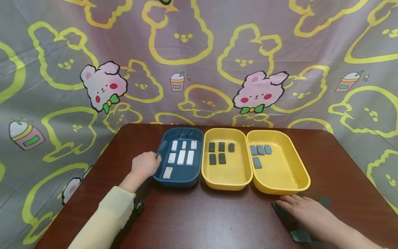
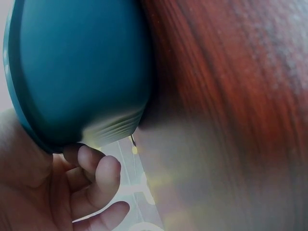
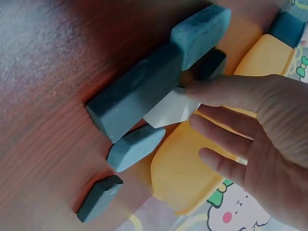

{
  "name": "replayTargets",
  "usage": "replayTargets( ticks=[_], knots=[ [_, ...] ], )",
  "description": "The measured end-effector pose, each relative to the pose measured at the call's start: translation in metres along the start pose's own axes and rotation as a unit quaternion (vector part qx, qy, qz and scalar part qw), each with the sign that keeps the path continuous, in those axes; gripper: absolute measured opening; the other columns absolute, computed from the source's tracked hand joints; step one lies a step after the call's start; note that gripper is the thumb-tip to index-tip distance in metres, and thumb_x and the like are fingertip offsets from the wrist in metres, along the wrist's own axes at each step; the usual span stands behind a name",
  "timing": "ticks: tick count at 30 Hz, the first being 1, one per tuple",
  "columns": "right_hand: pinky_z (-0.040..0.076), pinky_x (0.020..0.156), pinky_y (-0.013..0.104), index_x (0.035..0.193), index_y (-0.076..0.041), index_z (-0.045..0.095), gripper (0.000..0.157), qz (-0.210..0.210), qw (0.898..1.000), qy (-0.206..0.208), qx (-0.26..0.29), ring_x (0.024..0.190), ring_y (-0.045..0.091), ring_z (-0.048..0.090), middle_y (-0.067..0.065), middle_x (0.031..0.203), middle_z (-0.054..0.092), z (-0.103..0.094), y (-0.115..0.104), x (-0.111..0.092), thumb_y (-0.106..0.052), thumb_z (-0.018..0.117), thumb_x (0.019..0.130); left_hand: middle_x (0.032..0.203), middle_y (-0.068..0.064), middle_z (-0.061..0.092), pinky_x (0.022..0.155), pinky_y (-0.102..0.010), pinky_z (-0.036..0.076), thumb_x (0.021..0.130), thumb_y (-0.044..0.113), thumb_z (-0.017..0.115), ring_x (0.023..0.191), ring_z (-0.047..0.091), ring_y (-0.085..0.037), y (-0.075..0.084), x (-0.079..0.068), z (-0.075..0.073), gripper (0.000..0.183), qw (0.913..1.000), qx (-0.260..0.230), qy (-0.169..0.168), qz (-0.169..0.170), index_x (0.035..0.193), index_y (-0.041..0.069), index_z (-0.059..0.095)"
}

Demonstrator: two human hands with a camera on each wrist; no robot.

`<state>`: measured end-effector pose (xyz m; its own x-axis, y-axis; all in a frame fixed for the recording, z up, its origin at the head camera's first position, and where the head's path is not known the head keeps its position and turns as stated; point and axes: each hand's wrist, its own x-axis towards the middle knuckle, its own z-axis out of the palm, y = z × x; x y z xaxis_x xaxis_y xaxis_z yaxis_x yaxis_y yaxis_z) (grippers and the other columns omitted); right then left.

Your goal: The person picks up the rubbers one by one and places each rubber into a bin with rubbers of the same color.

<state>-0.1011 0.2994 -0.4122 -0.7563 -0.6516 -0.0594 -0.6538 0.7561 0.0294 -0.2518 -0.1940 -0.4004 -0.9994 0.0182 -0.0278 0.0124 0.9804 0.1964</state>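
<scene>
My left hand [image 1: 145, 164] grips the left rim of a blue plastic tray [image 1: 178, 183], its fingers curled under the edge in the left wrist view. White rectangular eraser-like blocks [image 1: 181, 157] lie in rows inside that tray. At the front right, my right hand [image 1: 306, 211] reaches into a loose group of blocks. Seen from the right wrist, its thumb and index finger pinch the end of a white block [image 3: 168, 111]. Beside this lie a long dark block [image 3: 137, 91], a grey-blue block [image 3: 202, 33], a light blue slanted block [image 3: 137, 148] and a small dark green block [image 3: 99, 197].
A middle yellow tray [image 1: 227, 185] contains several dark blocks [image 1: 212, 159]. The right yellow tray [image 1: 283, 190] has grey-blue blocks [image 1: 257, 162] along its left side. All three trays stand side by side on a brown wooden table [image 1: 199, 218], before a patterned curtain [image 1: 199, 76].
</scene>
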Motion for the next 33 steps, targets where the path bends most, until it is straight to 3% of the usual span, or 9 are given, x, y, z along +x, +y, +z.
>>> replayTargets(
  ticks=[5,8,12,15,18,26,33],
  knots=[
    [0.053,0.075,0.041,0.120,-0.012,0.065,0.045,-0.004,1.000,0.020,-0.011,0.102,0.019,0.060,0.000,0.113,0.062,0.001,0.000,0.001,0.006,0.071,0.079,0.059,-0.005,0.052,0.052,-0.034,0.045,0.099,0.031,0.052,0.055,0.053,-0.020,0.000,-0.001,0.000,0.036,1.0000,-0.001,-0.003,-0.001,0.081,0.003,0.065],
    [0.052,0.070,0.037,0.114,-0.013,0.066,0.041,-0.019,0.997,0.063,-0.031,0.095,0.017,0.060,-0.002,0.106,0.062,0.004,0.000,0.003,0.003,0.073,0.077,0.059,-0.005,0.052,0.052,-0.033,0.045,0.099,0.031,0.052,0.055,0.053,-0.020,0.001,-0.001,-0.001,0.035,1.0000,-0.001,0.000,0.001,0.082,0.002,0.065],
    [0.050,0.063,0.034,0.102,-0.013,0.064,0.041,-0.046,0.988,0.136,-0.048,0.083,0.014,0.058,-0.005,0.094,0.058,0.008,0.002,0.009,-0.003,0.081,0.066,0.059,-0.005,0.052,0.051,-0.033,0.045,0.099,0.031,0.052,0.055,0.053,-0.020,0.001,0.000,-0.001,0.036,1.0000,-0.001,0.004,0.003,0.082,0.002,0.065],
    [0.050,0.064,0.035,0.098,-0.012,0.063,0.050,-0.067,0.984,0.161,-0.043,0.079,0.015,0.058,-0.005,0.090,0.057,0.009,0.004,0.012,-0.006,0.086,0.054,0.060,-0.005,0.052,0.051,-0.033,0.044,0.099,0.031,0.052,0.055,0.053,-0.020,0.001,0.000,-0.001,0.036,1.0000,-0.003,0.003,0.002,0.082,0.002,0.065],
    [0.051,0.067,0.037,0.097,-0.012,0.063,0.055,-0.081,0.982,0.166,-0.036,0.080,0.016,0.059,-0.004,0.091,0.060,0.009,0.005,0.014,-0.006,0.088,0.048,0.060,-0.005,0.053,0.051,-0.033,0.044,0.099,0.030,0.052,0.055,0.053,-0.020,0.001,-0.001,-0.001,0.035,1.0000,-0.005,0.002,0.002,0.082,0.002,0.065],
    [0.053,0.069,0.038,0.101,-0.009,0.065,0.049,-0.065,0.992,0.111,-0.012,0.085,0.018,0.064,0.001,0.096,0.066,0.006,0.002,0.012,-0.009,0.088,0.058,0.060,-0.005,0.053,0.052,-0.034,0.045,0.099,0.031,0.052,0.056,0.053,-0.020,0.002,-0.002,-0.002,0.035,1.0000,-0.007,0.004,0.004,0.081,0.003,0.065],
    [0.048,0.059,0.032,0.092,-0.014,0.058,0.046,-0.052,0.990,0.132,0.008,0.075,0.012,0.057,-0.007,0.087,0.057,0.009,0.000,0.012,-0.019,0.090,0.058,0.060,-0.005,0.053,0.053,-0.034,0.045,0.099,0.031,0.052,0.056,0.053,-0.020,0.002,-0.002,-0.002,0.036,1.0000,-0.007,0.001,-0.001,0.081,0.003,0.065]
  ],
)
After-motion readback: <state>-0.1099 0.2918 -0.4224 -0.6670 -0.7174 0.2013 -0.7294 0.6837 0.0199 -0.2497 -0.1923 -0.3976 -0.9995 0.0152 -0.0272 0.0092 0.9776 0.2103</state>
